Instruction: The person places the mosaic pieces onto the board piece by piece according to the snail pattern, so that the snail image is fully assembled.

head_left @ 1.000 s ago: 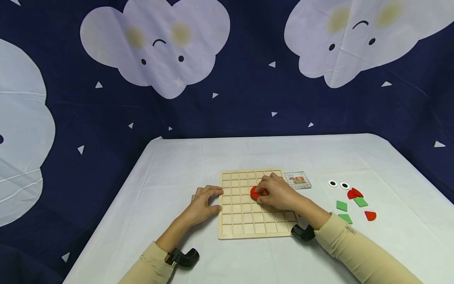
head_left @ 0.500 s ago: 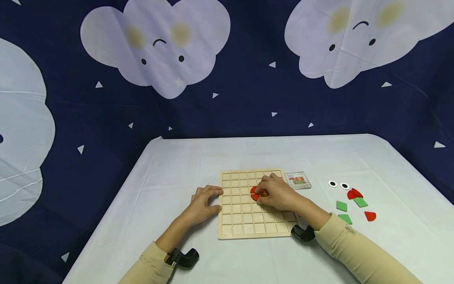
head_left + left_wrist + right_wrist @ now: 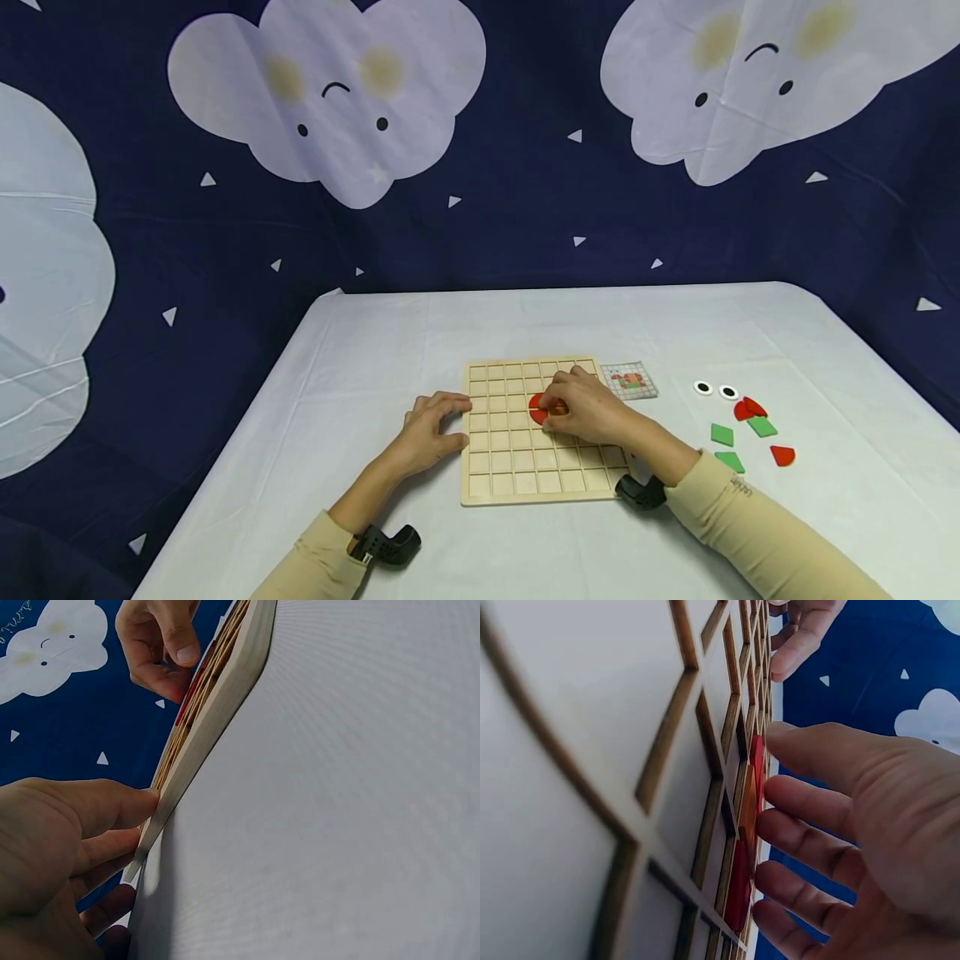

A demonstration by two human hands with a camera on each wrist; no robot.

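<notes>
In the head view, a wooden grid board (image 3: pixel 525 461) lies flat on the table. My left hand (image 3: pixel 427 433) rests against its left edge; in the left wrist view the thumb (image 3: pixel 120 804) touches the wooden rim. Over the middle of the board, my right hand (image 3: pixel 588 406) touches the pieces with its fingertips. Two red pieces (image 3: pixel 537 402) meet there in a rounded shape. Beside them is an orange piece (image 3: pixel 748 802), mostly covered by the hand. The right wrist view shows another red piece (image 3: pixel 739 889) in the grid, near the lower fingers.
A printed pattern card (image 3: pixel 630 381) lies by the board's upper right corner. To the right are two eye discs (image 3: pixel 702 388), red pieces (image 3: pixel 782 456) and green pieces (image 3: pixel 722 434). A small dark red bit shows beside the right wrist. Behind the table hangs a dark blue cloud-print cloth (image 3: pixel 525 242).
Almost nothing differs. The right hand's fingers shift very slightly on the red pieces, while the left hand stays at the board's edge.
</notes>
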